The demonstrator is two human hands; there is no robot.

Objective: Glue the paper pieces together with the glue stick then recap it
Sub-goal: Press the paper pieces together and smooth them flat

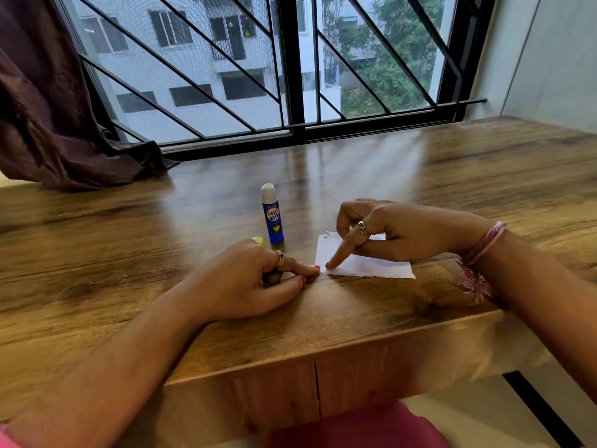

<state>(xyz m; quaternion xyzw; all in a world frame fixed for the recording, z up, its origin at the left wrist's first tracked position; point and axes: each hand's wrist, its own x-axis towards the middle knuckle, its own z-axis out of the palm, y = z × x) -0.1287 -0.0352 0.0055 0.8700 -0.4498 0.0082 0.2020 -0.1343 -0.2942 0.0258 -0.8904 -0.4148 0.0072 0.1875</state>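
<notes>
Right, head view only. We see the paper [368,265] lying flat on the wooden counter [129,253], near the front edge, right of centre. It reads as white sheets stacked; we cannot tell how many layers.

Right hand [397,232] sits over the paper. Index finger is stretched down and its tip presses the paper's near left corner. The other fingers [347,216] are curled in, thumb tucked under the palm just above the sheet. Nothing is gripped in that hand. Ring on one finger, pink thread band [481,247] on the wrist.

Left hand [255,279] rests on the counter just left of the paper. Its fingers are loosely curled together, index tip touching or almost touching the paper's left edge; we cannot tell which. Nothing visibly held. Ring on it too.

Glue stick [272,215] stands upright on the counter, behind the left hand and left of the paper, apart from both. Blue body, white glue tip exposed, no cap on. Yellow cap [259,240] lies on the counter just left of the stick's base, mostly hidden behind the left hand.

Background: barred window [290,76] along the counter's far edge, dark curtain [48,124] bunched at the far left.
</notes>
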